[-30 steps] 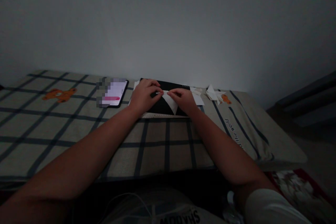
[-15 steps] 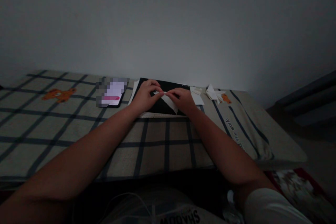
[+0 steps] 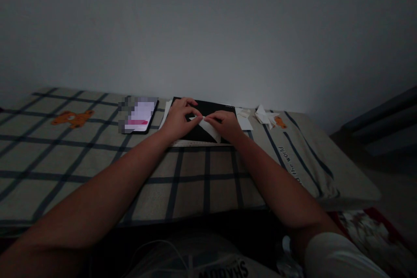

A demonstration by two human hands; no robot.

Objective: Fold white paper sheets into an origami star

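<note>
A white folded paper piece (image 3: 208, 127), triangular, lies on a black flat board (image 3: 213, 108) at the far edge of the checked bed cover. My left hand (image 3: 177, 119) pinches the paper's upper left tip, fingers curled. My right hand (image 3: 224, 124) presses its fingers onto the paper's top edge from the right, fingers closed together. The two hands nearly touch at the fold.
A phone (image 3: 140, 115) with a lit screen lies left of the board. Small folded white paper shapes (image 3: 265, 116) and a white sheet (image 3: 245, 119) lie to the right. The checked cover (image 3: 81, 160) spreads left; the mattress edge (image 3: 342, 186) drops off at the right. A wall stands close behind.
The paper's tip has been folded in a little and the fingers shifted slightly along the top edge. Arms and other things stay in place.
</note>
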